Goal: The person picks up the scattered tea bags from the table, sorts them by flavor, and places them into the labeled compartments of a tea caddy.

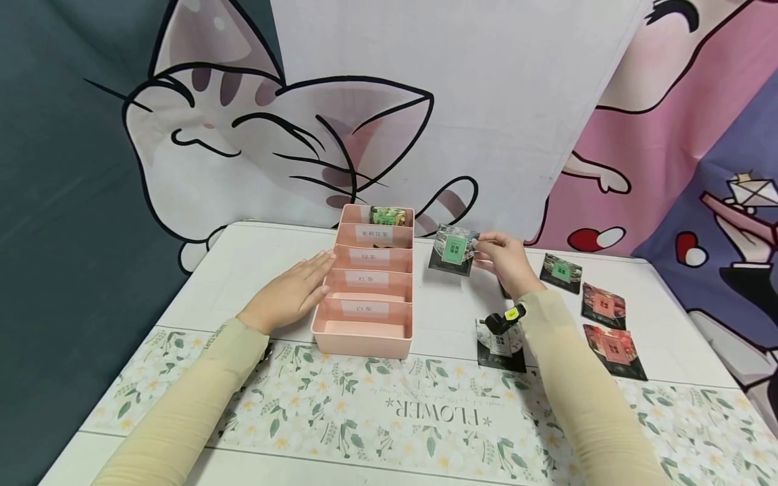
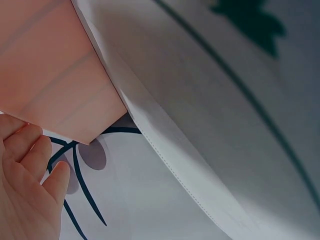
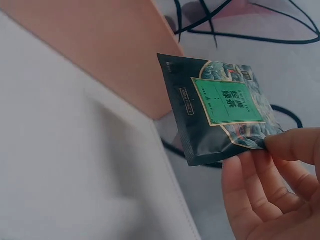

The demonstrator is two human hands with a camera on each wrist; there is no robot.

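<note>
My right hand (image 1: pixel 501 260) pinches one edge of a dark tea sachet with a green label (image 1: pixel 454 250), held in the air to the right of a pink divided box (image 1: pixel 365 345). In the right wrist view, thumb and fingers grip the sachet's patterned end, its label facing the camera. My left hand (image 1: pixel 290 291) lies against the box's left wall, fingers extended. White labels with Chinese writing mark the box's dividers. A green patterned sachet (image 1: pixel 387 216) is in the rearmost compartment, and a dark edge shows in the one before it.
Right of the box lie a grey-labelled sachet (image 1: pixel 501 347), partly under the right wrist, a green-labelled sachet (image 1: pixel 560 272) and two red-labelled sachets, one farther back (image 1: pixel 603 306) and one nearer (image 1: pixel 615 351). A floral cloth strip (image 1: pixel 365 418) crosses the table's front; a cat-print curtain (image 1: pixel 516 101) hangs behind.
</note>
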